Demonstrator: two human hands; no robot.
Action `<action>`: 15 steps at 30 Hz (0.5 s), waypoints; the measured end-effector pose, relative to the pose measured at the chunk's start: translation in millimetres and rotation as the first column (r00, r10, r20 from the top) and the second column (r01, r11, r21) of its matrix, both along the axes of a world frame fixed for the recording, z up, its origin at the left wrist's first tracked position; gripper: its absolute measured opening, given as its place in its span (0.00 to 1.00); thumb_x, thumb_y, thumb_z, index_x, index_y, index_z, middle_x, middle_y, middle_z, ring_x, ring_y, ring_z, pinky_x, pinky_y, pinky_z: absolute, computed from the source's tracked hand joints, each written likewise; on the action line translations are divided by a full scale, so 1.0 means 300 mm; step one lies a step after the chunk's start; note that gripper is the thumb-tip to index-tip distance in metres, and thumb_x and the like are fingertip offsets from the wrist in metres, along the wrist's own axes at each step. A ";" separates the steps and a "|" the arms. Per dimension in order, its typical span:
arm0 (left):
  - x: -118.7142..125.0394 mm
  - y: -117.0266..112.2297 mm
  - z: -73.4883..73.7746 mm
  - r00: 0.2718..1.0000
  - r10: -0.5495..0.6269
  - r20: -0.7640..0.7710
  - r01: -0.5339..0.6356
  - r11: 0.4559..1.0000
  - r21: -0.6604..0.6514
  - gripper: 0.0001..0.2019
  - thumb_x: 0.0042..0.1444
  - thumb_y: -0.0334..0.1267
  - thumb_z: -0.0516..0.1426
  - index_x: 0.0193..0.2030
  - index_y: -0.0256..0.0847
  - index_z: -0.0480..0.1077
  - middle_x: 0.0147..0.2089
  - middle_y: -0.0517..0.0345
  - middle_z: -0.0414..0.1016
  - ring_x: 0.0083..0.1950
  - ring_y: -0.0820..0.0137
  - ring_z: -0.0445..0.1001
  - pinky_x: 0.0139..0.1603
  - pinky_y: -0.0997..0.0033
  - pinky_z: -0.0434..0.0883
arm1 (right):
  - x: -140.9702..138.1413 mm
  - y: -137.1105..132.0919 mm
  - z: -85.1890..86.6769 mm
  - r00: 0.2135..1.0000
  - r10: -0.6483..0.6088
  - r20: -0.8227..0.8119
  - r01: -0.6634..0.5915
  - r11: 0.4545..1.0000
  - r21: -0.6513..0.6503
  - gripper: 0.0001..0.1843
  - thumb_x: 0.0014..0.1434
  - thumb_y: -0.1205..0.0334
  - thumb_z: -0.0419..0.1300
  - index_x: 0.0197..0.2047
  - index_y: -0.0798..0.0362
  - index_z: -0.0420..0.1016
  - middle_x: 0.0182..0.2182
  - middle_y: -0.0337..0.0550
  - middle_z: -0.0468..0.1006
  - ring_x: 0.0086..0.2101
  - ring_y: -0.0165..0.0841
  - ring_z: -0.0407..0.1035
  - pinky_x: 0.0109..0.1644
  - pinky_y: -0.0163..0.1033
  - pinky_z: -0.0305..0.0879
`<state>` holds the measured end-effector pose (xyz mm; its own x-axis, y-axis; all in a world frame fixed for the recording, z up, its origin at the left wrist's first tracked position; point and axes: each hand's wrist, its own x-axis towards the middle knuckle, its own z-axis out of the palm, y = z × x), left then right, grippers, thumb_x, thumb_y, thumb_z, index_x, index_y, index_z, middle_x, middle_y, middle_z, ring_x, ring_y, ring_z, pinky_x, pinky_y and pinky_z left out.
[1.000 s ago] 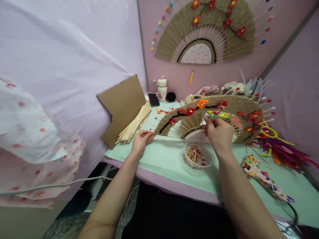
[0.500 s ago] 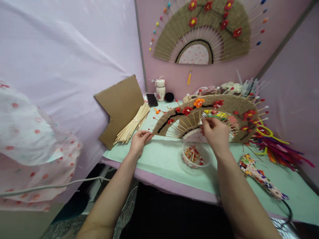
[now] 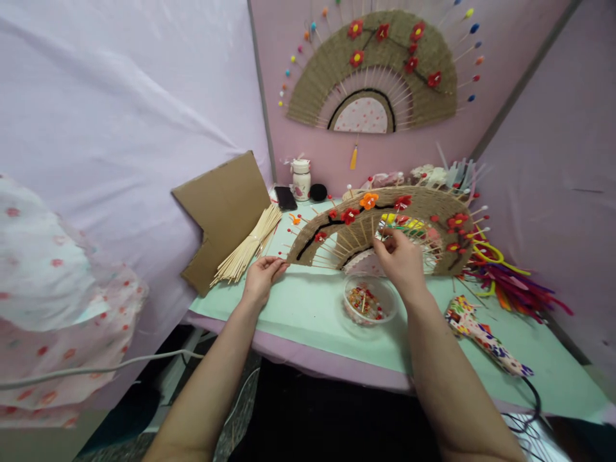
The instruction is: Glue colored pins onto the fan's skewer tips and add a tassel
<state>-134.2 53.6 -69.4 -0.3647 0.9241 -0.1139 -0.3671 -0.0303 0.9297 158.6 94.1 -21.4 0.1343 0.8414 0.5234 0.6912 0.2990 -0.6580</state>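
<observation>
A woven twine fan with thin wooden ribs stands on the table, decorated with red and orange flowers, a dark branch and bead-tipped sticks. My left hand pinches the fan's lower left corner between thumb and fingers. In front of the fan's middle is my right hand, its thumb and fingertips pressed together; whatever they hold is too small to make out. Below that hand sits a clear plastic bowl of small red, white and gold beads. Part of the fan's inner semicircle is hidden behind the right hand.
Left of the fan lie a bundle of wooden sticks and a sheet of cardboard. A patterned glue gun rests at the right, near colourful pipe cleaners. A white bottle and a phone stand behind. Another fan hangs on the wall.
The whole scene has shifted slightly left in view, and more of the wall fan shows. Both hands keep nearly the same places relative to the fan and bowl.
</observation>
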 end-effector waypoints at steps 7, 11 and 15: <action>-0.002 0.000 0.001 1.000 -0.014 0.000 0.014 1.000 -0.003 0.12 0.41 0.33 0.69 0.29 0.33 0.71 0.31 0.54 0.79 0.34 0.73 0.78 0.43 0.73 0.75 | 0.001 0.011 -0.020 1.000 0.005 -0.017 -0.005 1.000 0.024 0.23 0.56 0.47 0.56 0.46 0.56 0.75 0.24 0.44 0.78 0.25 0.37 0.70 0.34 0.40 0.62; -0.002 0.002 0.003 1.000 -0.013 -0.002 0.013 1.000 -0.007 0.11 0.42 0.33 0.69 0.30 0.34 0.71 0.31 0.55 0.78 0.34 0.73 0.78 0.45 0.71 0.75 | 0.001 0.016 -0.027 1.000 0.017 -0.013 -0.016 0.999 0.031 0.23 0.57 0.47 0.56 0.47 0.55 0.75 0.25 0.45 0.79 0.25 0.37 0.70 0.35 0.41 0.63; -0.002 0.004 0.006 1.000 -0.013 -0.005 0.013 1.000 -0.012 0.12 0.42 0.32 0.69 0.30 0.34 0.71 0.31 0.56 0.77 0.34 0.74 0.78 0.46 0.71 0.75 | -0.001 0.018 -0.034 1.000 0.014 -0.015 -0.013 0.999 0.040 0.23 0.57 0.47 0.56 0.48 0.55 0.75 0.25 0.45 0.79 0.25 0.36 0.70 0.36 0.41 0.63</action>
